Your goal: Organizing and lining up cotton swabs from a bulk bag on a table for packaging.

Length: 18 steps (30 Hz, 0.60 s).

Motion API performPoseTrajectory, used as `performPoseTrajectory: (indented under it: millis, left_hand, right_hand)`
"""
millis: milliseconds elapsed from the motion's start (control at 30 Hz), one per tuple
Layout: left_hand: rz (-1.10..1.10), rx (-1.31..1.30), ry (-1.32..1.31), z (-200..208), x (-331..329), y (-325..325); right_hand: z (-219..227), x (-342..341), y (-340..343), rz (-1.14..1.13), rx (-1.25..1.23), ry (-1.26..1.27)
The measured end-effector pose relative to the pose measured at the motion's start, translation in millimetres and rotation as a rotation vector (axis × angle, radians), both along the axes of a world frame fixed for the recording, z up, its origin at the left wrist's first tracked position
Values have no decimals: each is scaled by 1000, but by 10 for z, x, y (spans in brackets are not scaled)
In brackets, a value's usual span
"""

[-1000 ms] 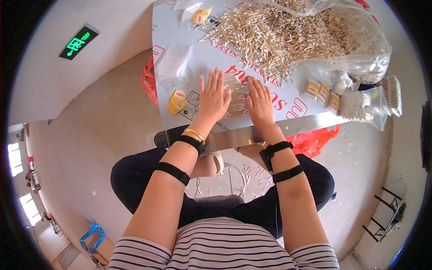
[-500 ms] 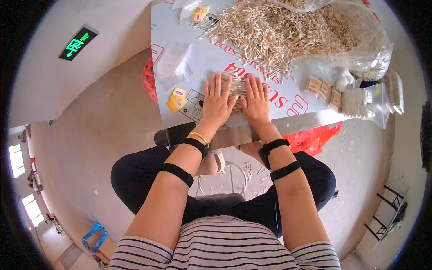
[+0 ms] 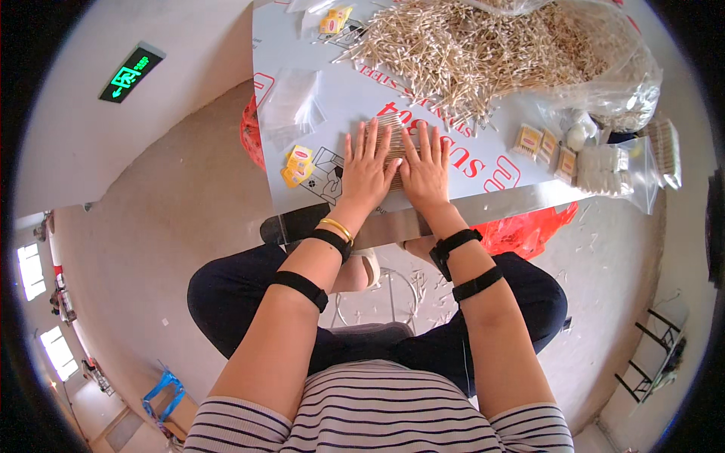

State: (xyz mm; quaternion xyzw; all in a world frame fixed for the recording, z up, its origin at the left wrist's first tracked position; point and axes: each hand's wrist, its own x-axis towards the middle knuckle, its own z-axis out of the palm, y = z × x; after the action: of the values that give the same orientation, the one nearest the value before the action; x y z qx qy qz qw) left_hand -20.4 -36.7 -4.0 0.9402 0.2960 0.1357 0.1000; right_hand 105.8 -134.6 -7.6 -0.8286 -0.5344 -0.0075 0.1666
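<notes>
L hand (image 3: 368,170) and R hand (image 3: 425,170): both flat, palms down, fingers spread, side by side on a small bundle of thin wooden cotton swabs (image 3: 393,140) at near edge of the white printed sheet covering the table (image 3: 483,162). Bundle mostly covered; ends show between and beyond fingertips. Large loose heap of same swabs (image 3: 483,53) farther back, partly in a clear plastic bag (image 3: 627,83). Stack of small clear sachets (image 3: 291,106) to the left, small yellow packets (image 3: 297,162) just beside L hand.

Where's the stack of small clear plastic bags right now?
In the head view, the stack of clear bags lies on the table's left part, left of and beyond the left hand, just above the yellow label cards.
</notes>
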Motion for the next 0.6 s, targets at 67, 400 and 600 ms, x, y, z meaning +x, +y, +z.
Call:
performPoseTrajectory:
  millis: [67,400,600]
  left_hand:
    - [-2,-2,1,3,3,-2]
    - [7,17,6,17,16,-12]
    - [11,37,30,9,1,-4]
  right_hand:
    - [24,24,-9,-6,-12,10]
    - [48,188,142,7,-50,-17]
    - [18,167,150,33,-49,-71]
